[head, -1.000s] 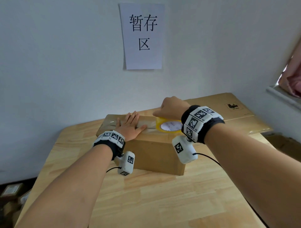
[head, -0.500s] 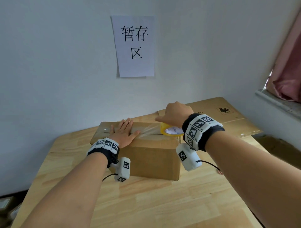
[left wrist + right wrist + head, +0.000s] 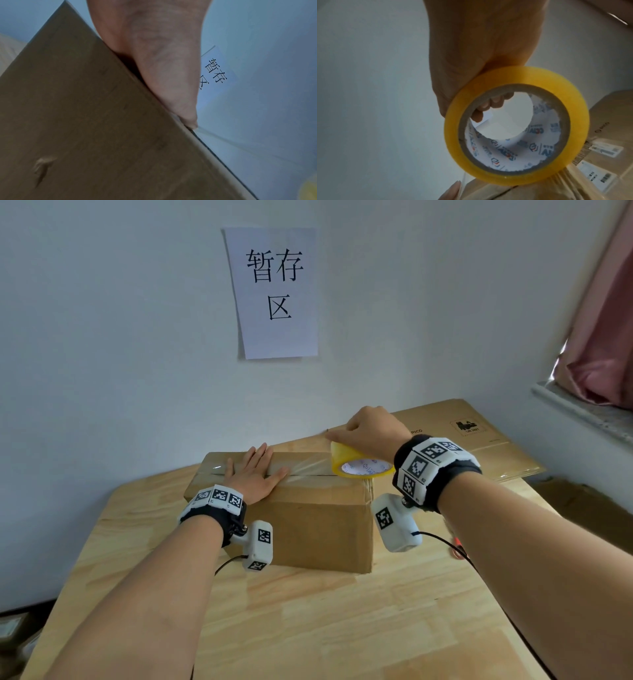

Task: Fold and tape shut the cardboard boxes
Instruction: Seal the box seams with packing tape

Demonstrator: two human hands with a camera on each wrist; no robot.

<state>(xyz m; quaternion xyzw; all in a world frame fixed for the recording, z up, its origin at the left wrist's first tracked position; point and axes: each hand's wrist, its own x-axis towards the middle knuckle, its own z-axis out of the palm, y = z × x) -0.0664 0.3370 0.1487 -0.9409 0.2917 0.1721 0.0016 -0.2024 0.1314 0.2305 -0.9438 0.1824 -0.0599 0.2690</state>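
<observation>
While a closed cardboard box (image 3: pixel 301 508) sits on a wooden table (image 3: pixel 342 628), seen from a head camera looking down and forward, a strip of clear tape (image 3: pixel 308 469) is shown stretched along the seam where the top flaps meet. The left hand (image 3: pixel 255 474) is laid flat on the box top toward its 9 o'clock end, fingers straight and slightly spread, pressing the taped end down; in the left wrist view the thumb (image 3: pixel 168 83) is seen lying along the box's upper edge. At the 3 o'clock end of the box top, a yellow tape roll (image 3: pixel 359 465) is held by the right hand (image 3: pixel 371 428), fingers curled over the roll, and in the right wrist view fingertips (image 3: pixel 493 104) are seen hooked inside the cardboard core. The tape runs unbroken from under the left hand to the roll. Folding of this box is judged done, and the top seam is judged nearly covered. What appears left is for the tape to be carried over the 3 o'clock edge, cut or torn, and smoothed down. Flattened cardboard sheets (image 3: pixel 479 440) are stacked toward 2 o'clock against the wall, so more boxes may remain to be folded and taped. A paper sign (image 3: pixel 277 292) with printed characters is fixed to the wall at 12 o'clock.
</observation>
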